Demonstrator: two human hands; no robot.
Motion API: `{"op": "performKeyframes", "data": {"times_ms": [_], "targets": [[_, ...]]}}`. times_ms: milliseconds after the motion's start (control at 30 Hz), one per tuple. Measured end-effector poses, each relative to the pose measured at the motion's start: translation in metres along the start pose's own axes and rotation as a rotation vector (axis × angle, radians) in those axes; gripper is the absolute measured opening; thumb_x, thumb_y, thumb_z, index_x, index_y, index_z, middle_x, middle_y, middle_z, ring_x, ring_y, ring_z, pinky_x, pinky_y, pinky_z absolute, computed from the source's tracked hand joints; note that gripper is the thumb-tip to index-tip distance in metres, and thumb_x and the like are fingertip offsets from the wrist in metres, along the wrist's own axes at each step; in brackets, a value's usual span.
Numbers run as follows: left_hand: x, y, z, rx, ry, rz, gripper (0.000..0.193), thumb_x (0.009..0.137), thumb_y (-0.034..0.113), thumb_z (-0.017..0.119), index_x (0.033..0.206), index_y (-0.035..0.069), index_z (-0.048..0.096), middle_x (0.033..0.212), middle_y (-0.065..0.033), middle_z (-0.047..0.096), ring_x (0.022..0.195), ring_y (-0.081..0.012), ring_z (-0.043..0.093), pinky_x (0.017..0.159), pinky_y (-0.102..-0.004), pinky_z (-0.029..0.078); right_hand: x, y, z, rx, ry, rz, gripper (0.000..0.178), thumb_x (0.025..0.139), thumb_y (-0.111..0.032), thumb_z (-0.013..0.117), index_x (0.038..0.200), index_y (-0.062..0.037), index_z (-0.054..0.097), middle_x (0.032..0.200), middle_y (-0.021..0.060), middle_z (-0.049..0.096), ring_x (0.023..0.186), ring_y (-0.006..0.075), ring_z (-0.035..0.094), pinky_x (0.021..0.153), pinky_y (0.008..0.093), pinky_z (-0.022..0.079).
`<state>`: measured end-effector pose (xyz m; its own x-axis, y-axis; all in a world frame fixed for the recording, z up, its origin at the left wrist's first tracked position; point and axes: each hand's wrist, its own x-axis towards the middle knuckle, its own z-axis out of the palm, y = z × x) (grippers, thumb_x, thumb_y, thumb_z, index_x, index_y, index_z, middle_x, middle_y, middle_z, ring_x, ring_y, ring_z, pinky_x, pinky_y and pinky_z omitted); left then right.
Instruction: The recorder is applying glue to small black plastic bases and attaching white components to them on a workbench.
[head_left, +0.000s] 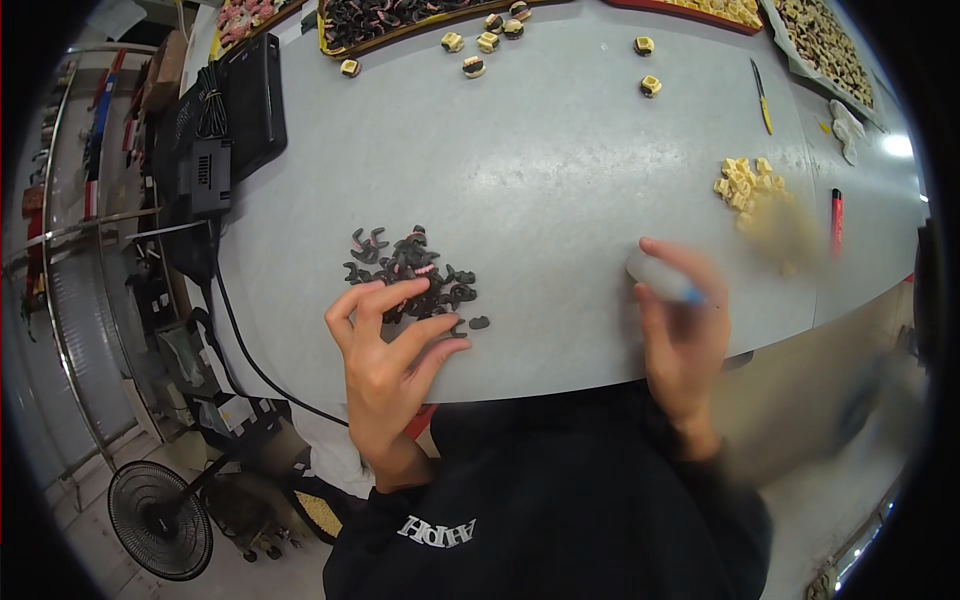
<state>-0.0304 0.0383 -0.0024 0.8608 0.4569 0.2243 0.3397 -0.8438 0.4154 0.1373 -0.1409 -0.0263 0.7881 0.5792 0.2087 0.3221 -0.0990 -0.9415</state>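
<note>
My left hand (385, 345) is over a pile of small black curved pieces (410, 268), some with pink tooth-like edges. Its fingers are spread; a black piece shows in the gap between thumb and forefinger, and I cannot tell whether they touch it. Over the table to the right, my right hand (690, 340) is smeared by motion. Its fingers curl round a small whitish bottle-like thing (655, 274) with a blue end. Beyond that hand lies a heap of cream-yellow blocky pieces (745, 188), partly behind a blur.
Trays of black pieces (375, 25), yellow pieces (725, 12) and mixed pieces (822, 50) line the far edge. Several yellow-black assembled pieces (487, 43) stand nearby. At right lie a yellow-handled knife (765, 110) and a red marker (836, 215); at left, a black device (255, 110) with cables.
</note>
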Motion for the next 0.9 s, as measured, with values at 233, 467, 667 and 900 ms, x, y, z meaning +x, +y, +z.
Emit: {"op": "performKeyframes", "data": {"times_ms": [233, 467, 667, 900], "targets": [[0.001, -0.003, 0.000, -0.009, -0.033, 0.028, 0.029, 0.052, 0.014, 0.078, 0.080, 0.012, 0.070, 0.106, -0.0014, 0.058, 0.105, -0.0275, 0.040, 0.087, -0.0348, 0.034, -0.003, 0.006, -0.005, -0.063, -0.031, -0.019, 0.034, 0.082, 0.005, 0.054, 0.115, 0.0029, 0.045, 0.107, 0.0161, 0.057, 0.096, 0.0206, 0.055, 0.080, 0.0273, 0.045], [-0.002, 0.003, 0.003, -0.300, 0.175, 0.085, 0.029, 0.053, 0.009, 0.078, 0.079, 0.004, 0.066, 0.097, -0.0093, 0.063, 0.097, -0.0303, 0.054, 0.081, -0.0371, 0.045, -0.013, -0.001, -0.005, 0.193, 0.071, 0.042, 0.035, 0.085, -0.016, 0.060, 0.111, 0.0004, 0.043, 0.101, 0.0185, 0.059, 0.084, 0.0183, 0.057, 0.073, 0.0273, 0.046], [-0.021, 0.022, 0.032, -1.141, 0.082, -0.029, 0.029, 0.060, -0.004, 0.076, 0.085, -0.002, 0.062, 0.091, -0.0202, 0.063, 0.084, -0.0308, 0.065, 0.072, -0.0379, 0.055, -0.013, -0.001, -0.012, 0.525, -0.065, 0.126, 0.045, 0.080, -0.034, 0.067, 0.099, -0.0036, 0.041, 0.098, 0.0177, 0.059, 0.074, 0.0169, 0.056, 0.068, 0.0278, 0.047], [-0.009, 0.045, 0.041, -1.517, 0.082, -0.376, 0.025, 0.069, -0.016, 0.066, 0.092, -0.007, 0.059, 0.088, -0.0227, 0.063, 0.082, -0.0266, 0.065, 0.072, -0.0367, 0.056, -0.010, 0.014, -0.005, 0.638, 0.081, 0.141, 0.042, 0.082, -0.030, 0.065, 0.103, -0.0058, 0.039, 0.097, 0.0206, 0.060, 0.070, 0.0159, 0.055, 0.068, 0.0288, 0.047]]}}
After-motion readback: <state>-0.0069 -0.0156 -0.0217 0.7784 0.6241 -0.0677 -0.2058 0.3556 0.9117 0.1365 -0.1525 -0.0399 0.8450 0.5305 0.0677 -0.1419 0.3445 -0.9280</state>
